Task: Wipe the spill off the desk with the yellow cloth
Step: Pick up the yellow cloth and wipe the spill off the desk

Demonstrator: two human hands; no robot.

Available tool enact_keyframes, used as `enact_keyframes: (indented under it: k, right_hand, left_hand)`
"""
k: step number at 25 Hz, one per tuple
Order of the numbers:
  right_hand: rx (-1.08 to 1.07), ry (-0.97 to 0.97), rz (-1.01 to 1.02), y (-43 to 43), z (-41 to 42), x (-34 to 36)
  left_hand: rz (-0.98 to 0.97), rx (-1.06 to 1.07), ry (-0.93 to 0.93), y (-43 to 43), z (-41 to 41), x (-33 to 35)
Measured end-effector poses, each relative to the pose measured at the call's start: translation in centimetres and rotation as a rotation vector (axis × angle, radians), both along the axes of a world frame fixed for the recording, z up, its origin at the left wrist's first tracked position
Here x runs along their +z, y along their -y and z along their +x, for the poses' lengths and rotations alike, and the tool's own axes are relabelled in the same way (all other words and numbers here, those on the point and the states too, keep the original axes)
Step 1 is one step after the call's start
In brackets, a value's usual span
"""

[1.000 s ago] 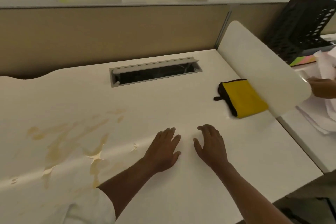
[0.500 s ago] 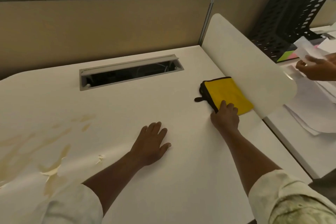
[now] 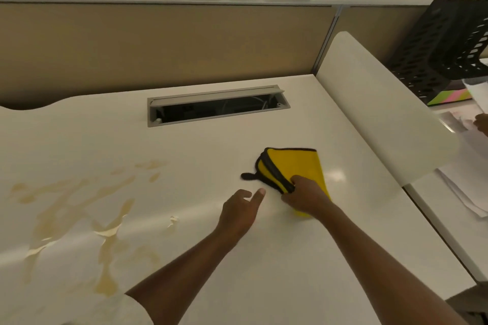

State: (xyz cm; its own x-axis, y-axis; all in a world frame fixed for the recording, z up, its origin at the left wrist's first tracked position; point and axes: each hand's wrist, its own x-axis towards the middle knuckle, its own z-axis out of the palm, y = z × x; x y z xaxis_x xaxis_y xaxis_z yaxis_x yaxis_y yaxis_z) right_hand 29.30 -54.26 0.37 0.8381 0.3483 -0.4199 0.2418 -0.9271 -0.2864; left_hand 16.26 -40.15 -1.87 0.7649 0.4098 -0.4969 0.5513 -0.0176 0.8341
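A folded yellow cloth [image 3: 298, 166] with a black edge lies on the white desk [image 3: 211, 155], right of centre. My right hand [image 3: 306, 196] grips its near edge, thumb and fingers closed over the black seam. My left hand [image 3: 241, 212] hovers just left of the cloth, fingers loosely apart and holding nothing. A tan, sticky-looking spill [image 3: 87, 208] spreads in streaks and blotches over the left part of the desk, well left of both hands.
An open grey cable slot [image 3: 216, 108] sits in the desk at the back. A white side divider [image 3: 380, 111] rises on the right, a beige partition behind. Beyond the divider stand a black perforated organiser [image 3: 446, 50], papers and another person's hand [image 3: 482, 123].
My right hand reached to the cloth, closed on its near edge and drew it leftward away from the divider. My left hand lifted off the desk and moved toward the cloth.
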Motion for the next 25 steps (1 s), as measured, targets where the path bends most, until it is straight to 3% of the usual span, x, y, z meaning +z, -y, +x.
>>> enact_keyframes:
  k: [3, 6, 8, 11, 13, 17, 19, 21, 25]
  right_hand:
    - [0.043, -0.133, 0.174, -2.3, -6.7, 2.1]
    - [0.135, -0.204, 0.334, -3.8, -12.4, 4.3]
    - [0.125, -0.340, 0.487, -4.4, -15.5, 5.9]
    - [-0.206, -0.376, 0.734, -4.5, -18.5, 7.0]
    - [-0.411, -0.326, 0.715, -5.0, -20.2, 6.2]
    - [-0.584, -0.843, 0.766, -6.5, -23.9, 5.2]
    - [-0.484, -0.736, 0.761, -6.8, -25.2, 5.4]
    - [-0.353, -0.434, 0.662, -7.3, -26.1, 5.2]
    - [-0.084, 0.163, 0.251, -7.5, -26.8, 1.8]
  left_hand:
    - [-0.386, 0.273, -0.057, -2.0, -1.8, 2.0]
    - [-0.454, 0.329, -0.001, -3.8, -4.9, 3.8]
    - [-0.389, 0.325, 0.027, -4.9, -7.4, 4.8]
    - [-0.344, 0.298, 0.034, -6.6, -11.4, 6.8]
    - [-0.432, 0.286, 0.075, -7.6, -14.8, 8.4]
    - [-0.680, 0.283, 0.109, -8.4, -20.8, 9.7]
    - [-0.646, 0.276, 0.099, -8.7, -23.1, 8.8]
    - [-0.510, 0.251, 0.058, -9.0, -25.5, 7.3]
    - [-0.006, 0.140, -0.052, -9.3, -29.8, 3.1]
